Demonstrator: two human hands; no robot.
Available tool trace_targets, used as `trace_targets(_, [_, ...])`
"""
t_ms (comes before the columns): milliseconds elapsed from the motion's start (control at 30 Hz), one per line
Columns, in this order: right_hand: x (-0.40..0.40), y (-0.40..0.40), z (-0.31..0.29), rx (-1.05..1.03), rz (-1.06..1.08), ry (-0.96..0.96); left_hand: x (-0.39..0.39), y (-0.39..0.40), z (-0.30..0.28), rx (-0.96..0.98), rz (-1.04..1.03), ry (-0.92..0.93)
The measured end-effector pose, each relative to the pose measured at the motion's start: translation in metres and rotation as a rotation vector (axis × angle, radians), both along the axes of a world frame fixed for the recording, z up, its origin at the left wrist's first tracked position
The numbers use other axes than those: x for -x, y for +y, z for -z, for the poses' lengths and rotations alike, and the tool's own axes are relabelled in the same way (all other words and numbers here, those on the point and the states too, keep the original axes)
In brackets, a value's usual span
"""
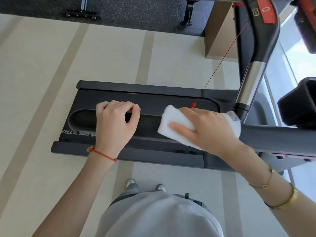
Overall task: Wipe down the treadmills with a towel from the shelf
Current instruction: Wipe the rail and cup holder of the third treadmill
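Note:
A black treadmill lies below me, its belt deck [153, 100] running left to right. Its dark padded handrail [148, 124] crosses in front of the deck at hand height. My left hand [114, 124] grips this handrail near its rounded free end, fingers curled over the far side. My right hand [208, 129] holds a folded white towel [172, 117] wrapped over the handrail closer to the upright, thumb pressed on the cloth.
A silver upright post [249, 82] rises to the console with a red stop button [265, 11]. A red safety clip [193, 105] hangs on a cord above the deck. A black rubber mat [136, 11] lies beyond. My feet [145, 185] stand on pale striped floor.

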State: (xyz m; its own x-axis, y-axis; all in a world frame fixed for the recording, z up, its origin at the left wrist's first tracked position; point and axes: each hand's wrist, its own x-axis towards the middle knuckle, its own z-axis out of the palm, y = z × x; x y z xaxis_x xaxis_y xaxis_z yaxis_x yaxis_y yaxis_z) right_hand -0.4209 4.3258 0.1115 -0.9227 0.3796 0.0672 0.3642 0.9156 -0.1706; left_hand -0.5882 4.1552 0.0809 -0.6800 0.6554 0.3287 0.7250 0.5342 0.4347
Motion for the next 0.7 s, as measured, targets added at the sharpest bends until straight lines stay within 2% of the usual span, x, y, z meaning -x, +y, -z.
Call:
trace_targets(133, [-0.008, 0.016, -0.005, 0.025, 0.062, -0.040, -0.002, 0.004, 0.003, 0.026, -0.050, 0.033])
trace_targets(267, [0.029, -0.006, 0.001, 0.097, -0.107, -0.078, -0.001, 0.006, 0.004, 0.025, -0.059, 0.064])
trace_targets(367, [0.035, -0.014, 0.003, 0.042, -0.162, -0.065, 0.000, 0.004, 0.005, 0.013, -0.057, 0.074])
trace_targets(567, [-0.009, 0.015, -0.004, 0.001, -0.101, -0.050, 0.000, 0.001, 0.003, -0.013, -0.041, 0.025])
trace_targets(700, [0.007, 0.012, -0.002, 0.055, -0.085, -0.085, -0.001, 0.002, 0.000, -0.015, -0.042, 0.010])
